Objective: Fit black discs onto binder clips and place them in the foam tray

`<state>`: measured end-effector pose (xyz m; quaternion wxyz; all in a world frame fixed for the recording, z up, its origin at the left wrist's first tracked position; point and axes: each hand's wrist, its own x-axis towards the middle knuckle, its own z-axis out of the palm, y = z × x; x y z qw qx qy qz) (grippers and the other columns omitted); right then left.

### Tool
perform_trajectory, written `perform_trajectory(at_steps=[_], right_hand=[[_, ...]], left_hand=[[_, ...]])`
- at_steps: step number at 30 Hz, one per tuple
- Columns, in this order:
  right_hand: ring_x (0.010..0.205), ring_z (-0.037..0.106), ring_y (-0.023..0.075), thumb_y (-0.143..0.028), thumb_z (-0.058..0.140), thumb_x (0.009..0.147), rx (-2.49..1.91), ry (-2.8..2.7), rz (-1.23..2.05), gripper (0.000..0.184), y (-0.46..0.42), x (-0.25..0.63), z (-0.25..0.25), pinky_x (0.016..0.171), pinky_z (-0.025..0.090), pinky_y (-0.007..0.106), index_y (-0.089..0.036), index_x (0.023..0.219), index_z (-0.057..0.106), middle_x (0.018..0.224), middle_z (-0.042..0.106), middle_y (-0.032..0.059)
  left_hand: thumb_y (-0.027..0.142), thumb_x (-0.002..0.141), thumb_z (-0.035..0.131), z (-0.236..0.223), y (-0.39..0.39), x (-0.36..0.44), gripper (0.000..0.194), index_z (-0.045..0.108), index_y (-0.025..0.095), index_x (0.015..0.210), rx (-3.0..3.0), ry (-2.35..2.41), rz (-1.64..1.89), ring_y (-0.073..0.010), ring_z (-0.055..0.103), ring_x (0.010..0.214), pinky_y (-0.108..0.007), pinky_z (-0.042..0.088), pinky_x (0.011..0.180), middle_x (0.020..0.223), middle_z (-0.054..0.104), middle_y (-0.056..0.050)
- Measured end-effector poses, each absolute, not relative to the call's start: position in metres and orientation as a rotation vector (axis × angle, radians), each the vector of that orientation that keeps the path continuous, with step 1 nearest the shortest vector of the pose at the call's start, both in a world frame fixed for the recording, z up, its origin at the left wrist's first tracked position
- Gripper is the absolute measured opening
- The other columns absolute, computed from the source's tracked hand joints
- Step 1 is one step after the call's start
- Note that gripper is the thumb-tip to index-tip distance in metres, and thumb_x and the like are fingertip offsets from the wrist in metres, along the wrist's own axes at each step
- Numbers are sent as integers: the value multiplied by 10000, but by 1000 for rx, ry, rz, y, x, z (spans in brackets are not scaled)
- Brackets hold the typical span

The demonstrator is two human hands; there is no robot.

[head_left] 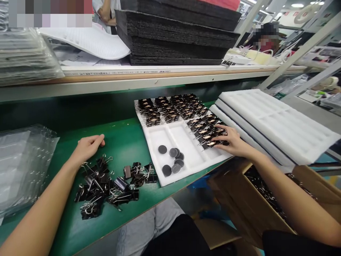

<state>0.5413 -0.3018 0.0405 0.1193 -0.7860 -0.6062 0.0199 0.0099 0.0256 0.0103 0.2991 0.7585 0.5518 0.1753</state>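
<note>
My left hand (89,147) is closed in a loose fist over the green tabletop, with nothing visible in it. Just below it lies a loose pile of black binder clips (99,181) with silver wire handles. My right hand (230,141) is at the right column of a white foam tray (193,163), its thumb and fingers around black binder clips (210,133) standing in rows there; its grip is partly hidden. More clips fill the tray's far compartments. Several dark round discs (173,153) lie in the near left part.
White foam trays (277,117) are stacked at the right. Below, an open cardboard box (239,202) holds more clips. Clear plastic trays (23,167) stand at the left. A shelf (160,76) crosses above, bearing black foam sheets (176,39). Other people are in the background.
</note>
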Motion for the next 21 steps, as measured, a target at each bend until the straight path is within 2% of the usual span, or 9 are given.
perform_trajectory(at_steps=[2, 5, 10, 13, 15, 17, 19, 21], right_hand=[[1444, 434, 406, -648, 686, 807, -2281, -1786, 57, 362, -302, 535, 47, 1151, 361, 618, -328, 917, 816, 1526, 510, 163], [1364, 524, 368, -660, 646, 853, -2119, -1830, -86, 367, -301, 515, 65, 1152, 379, 504, -321, 909, 775, 1401, 582, 233], [1153, 661, 269, -377, 609, 992, -1718, -2081, -216, 141, -273, 431, 94, 1000, 503, 420, -256, 1043, 661, 1183, 686, 122], [1133, 654, 263, -317, 576, 1022, -1475, -2364, -143, 193, -245, 363, 90, 950, 498, 411, -248, 1188, 645, 1219, 688, 106], [1149, 646, 283, -304, 528, 1039, -1345, -2533, -115, 294, -227, 326, 77, 929, 495, 427, -230, 1311, 611, 1261, 691, 115], [1132, 654, 289, -276, 484, 1041, -1232, -2654, -65, 353, -212, 303, 59, 901, 509, 437, -223, 1375, 584, 1258, 705, 112], [1041, 683, 269, -260, 472, 1031, -1170, -2696, 30, 350, -199, 293, 41, 857, 536, 426, -250, 1357, 599, 1195, 731, 88], [940, 702, 252, -294, 505, 1017, -1150, -2674, 141, 329, -190, 294, 28, 809, 568, 407, -299, 1327, 615, 1123, 750, 68]], left_hand=[[511, 904, 544, 12, 23, 10, 381, 655, 219, 686, 1973, 1414, 522, -175, 527, 736, -295, 411, 804, 675, 599, 51], [573, 892, 527, 12, 22, 10, 438, 629, 214, 664, 1900, 1326, 634, -201, 563, 781, -306, 436, 796, 740, 649, -3], [661, 844, 606, 5, 32, 1, 497, 577, 195, 673, 1533, 1063, 1006, -170, 547, 695, -307, 466, 738, 716, 615, -49], [633, 875, 584, 9, 27, -13, 463, 637, 180, 795, 1446, 982, 981, -165, 590, 701, -303, 478, 713, 774, 651, -56], [580, 927, 546, 19, 8, -23, 429, 688, 175, 918, 1578, 992, 898, -191, 651, 811, -318, 504, 762, 898, 705, -80], [506, 983, 506, 30, -26, -35, 388, 705, 178, 1042, 1832, 1007, 892, -223, 674, 991, -355, 519, 889, 1061, 722, -97], [412, 1026, 463, 39, -69, -51, 334, 684, 189, 1141, 2105, 1008, 1025, -234, 639, 1158, -392, 483, 1026, 1184, 695, -106], [313, 1038, 472, 40, -112, -74, 264, 660, 218, 1196, 2345, 1161, 1106, -230, 607, 1225, -418, 438, 1090, 1255, 671, -99]])
